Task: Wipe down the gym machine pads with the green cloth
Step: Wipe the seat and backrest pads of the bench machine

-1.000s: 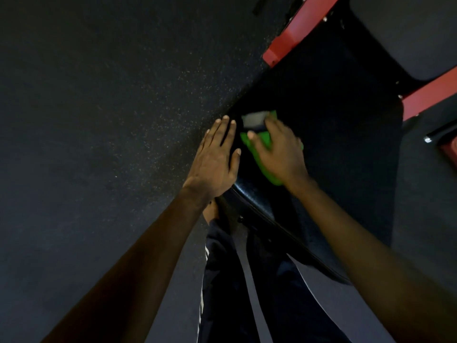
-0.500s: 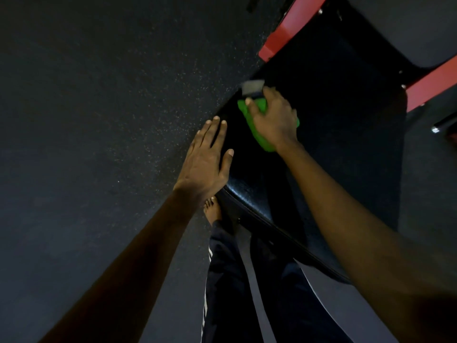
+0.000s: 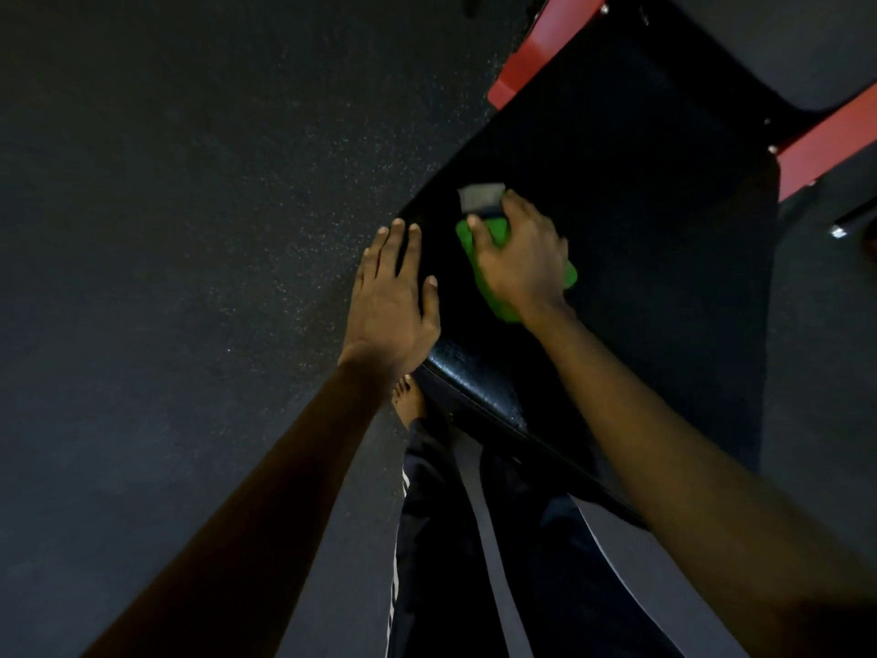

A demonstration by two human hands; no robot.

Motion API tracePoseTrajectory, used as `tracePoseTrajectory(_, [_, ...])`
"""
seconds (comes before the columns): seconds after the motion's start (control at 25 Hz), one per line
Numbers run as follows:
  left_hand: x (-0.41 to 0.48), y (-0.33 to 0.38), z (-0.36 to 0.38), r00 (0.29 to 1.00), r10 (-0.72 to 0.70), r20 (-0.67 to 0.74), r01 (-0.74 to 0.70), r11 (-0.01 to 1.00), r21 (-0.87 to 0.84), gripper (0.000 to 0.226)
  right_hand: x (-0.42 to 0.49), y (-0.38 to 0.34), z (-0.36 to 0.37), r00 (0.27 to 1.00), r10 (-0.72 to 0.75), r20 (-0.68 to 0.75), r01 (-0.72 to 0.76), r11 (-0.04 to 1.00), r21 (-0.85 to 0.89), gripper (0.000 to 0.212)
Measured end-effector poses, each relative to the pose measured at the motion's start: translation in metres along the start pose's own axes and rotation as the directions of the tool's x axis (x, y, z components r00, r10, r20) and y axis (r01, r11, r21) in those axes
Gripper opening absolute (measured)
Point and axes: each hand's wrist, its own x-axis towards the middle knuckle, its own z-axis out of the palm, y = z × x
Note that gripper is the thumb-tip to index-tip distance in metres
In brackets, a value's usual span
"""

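Green cloth point(image 3: 500, 308) sits under my right hand point(image 3: 522, 258). That hand lies palm-down, fingers bent over the cloth's far end and thumb along its 9 o'clock edge, gripping it and pressing it onto the black pad point(image 3: 617, 220). My left hand point(image 3: 389, 296) lies flat with straight fingers at the pad's 9 o'clock edge, holding nothing and apparently bracing. The two hands are near each other but apart.

The cloth's long axis runs roughly from 11 to 5 o'clock, close to the pad's own length. Most of the pad surface extends from the right hand toward 12 to 1 o'clock, up to the red frame point(image 3: 536, 54). Judgement: the right hand does the wiping and is the nearer one to that area.

Compared with half a second ago, the cloth and right hand have drawn back slightly toward 6 o'clock. The left hand has barely shifted.
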Motion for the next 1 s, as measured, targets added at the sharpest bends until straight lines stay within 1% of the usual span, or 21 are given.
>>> tracePoseTrajectory(0.08, [0.004, 0.003, -0.004, 1.000, -0.003, 0.003, 0.003, 0.998, 0.058, 0.062, 0.024, -0.001, -0.001, 1.000, 0.026, -0.002, -0.026, 1.000, 0.006, 0.056])
tracePoseTrajectory(0.12, [0.009, 0.004, -0.006, 1.000, -0.001, -0.003, 0.002, 0.998, 0.070, 0.061, 0.020, 0.001, -0.002, 1.000, 0.016, 0.004, -0.016, 1.000, -0.001, 0.056])
tracePoseTrajectory(0.24, [0.029, 0.005, -0.007, 0.999, 0.052, 0.012, -0.053, 0.995, 0.089, 0.058, -0.044, 0.017, -0.016, 0.998, -0.052, 0.043, 0.053, 0.999, -0.012, 0.059])
tracePoseTrajectory(0.32, [0.037, 0.005, -0.002, 0.996, 0.084, 0.041, -0.089, 0.988, 0.127, 0.058, -0.093, 0.031, -0.024, 0.992, -0.080, 0.101, 0.081, 0.997, -0.002, 0.061])
tracePoseTrajectory(0.36, [0.039, 0.005, 0.001, 0.995, 0.088, 0.043, -0.094, 0.985, 0.142, 0.059, -0.101, 0.036, -0.023, 0.990, -0.084, 0.110, 0.085, 0.996, -0.007, 0.061])
tracePoseTrajectory(0.44, [0.038, 0.005, 0.002, 0.995, 0.092, 0.034, -0.096, 0.984, 0.150, 0.061, -0.081, 0.035, -0.018, 0.995, -0.072, 0.069, 0.073, 0.997, -0.010, 0.059])
tracePoseTrajectory(0.56, [0.038, 0.005, 0.002, 0.995, 0.093, 0.019, -0.095, 0.987, 0.131, 0.060, -0.012, 0.020, -0.003, 0.999, -0.034, -0.011, 0.034, 0.999, -0.017, 0.055])
tracePoseTrajectory(0.68, [0.038, 0.005, 0.002, 0.996, 0.092, 0.010, -0.093, 0.990, 0.106, 0.058, 0.060, 0.012, 0.002, 0.998, 0.068, 0.002, -0.068, 0.997, 0.035, 0.054])
tracePoseTrajectory(0.76, [0.039, 0.005, 0.003, 0.997, 0.080, 0.004, -0.080, 0.992, 0.094, 0.057, 0.077, 0.003, 0.000, 0.990, 0.139, 0.003, -0.139, 0.989, 0.044, 0.052])
tracePoseTrajectory(0.8, [0.039, 0.005, 0.002, 0.997, 0.073, 0.002, -0.073, 0.993, 0.090, 0.057, 0.071, -0.002, 0.000, 0.991, 0.135, 0.011, -0.136, 0.990, 0.042, 0.053])
tracePoseTrajectory(0.92, [0.039, 0.007, 0.000, 0.998, 0.067, 0.006, -0.068, 0.995, 0.076, 0.058, 0.015, -0.005, -0.005, 0.998, -0.032, 0.055, 0.031, 0.999, 0.016, 0.064])
tracePoseTrajectory(1.0, [0.038, 0.007, -0.001, 0.998, 0.063, 0.003, -0.063, 0.995, 0.077, 0.058, -0.002, 0.001, -0.004, 0.992, -0.110, 0.066, 0.110, 0.994, 0.007, 0.064])
